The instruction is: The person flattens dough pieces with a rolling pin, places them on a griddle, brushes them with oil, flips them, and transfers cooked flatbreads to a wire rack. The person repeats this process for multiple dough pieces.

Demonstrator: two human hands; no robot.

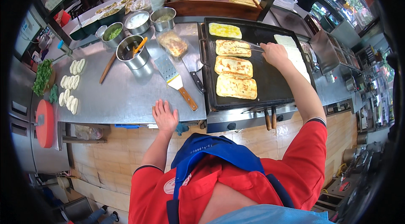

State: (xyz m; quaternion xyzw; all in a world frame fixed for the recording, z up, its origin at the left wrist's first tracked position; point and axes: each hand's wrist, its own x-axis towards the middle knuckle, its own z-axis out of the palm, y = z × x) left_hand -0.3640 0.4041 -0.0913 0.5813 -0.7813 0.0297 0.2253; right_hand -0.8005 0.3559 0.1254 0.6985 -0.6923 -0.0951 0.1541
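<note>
My right hand point(274, 54) is closed around a thin metal utensil point(257, 48), blurred, perhaps tongs. Its far end reaches the browned rectangular flatbread point(232, 48) second from the back on the black griddle point(269, 88). Two more browned flatbreads, the middle one point(234, 67) and the front one point(236, 87), lie in the same column. At the back is a paler, yellow-topped flatbread point(225, 30). White raw dough sheets point(294, 56) line the griddle's right side, partly behind my forearm. My left hand point(165, 116) rests palm down at the front edge of the steel counter point(126, 104), fingers spread, holding nothing.
On the counter lie a perforated spatula point(172, 75), a black-handled knife point(196, 80) and a bagged flatbread point(172, 43). A steel pot point(133, 53) holds dark sauce and an orange-handled brush. Dough pieces point(70, 81) sit left. Two wooden handles point(270, 118) project below the griddle.
</note>
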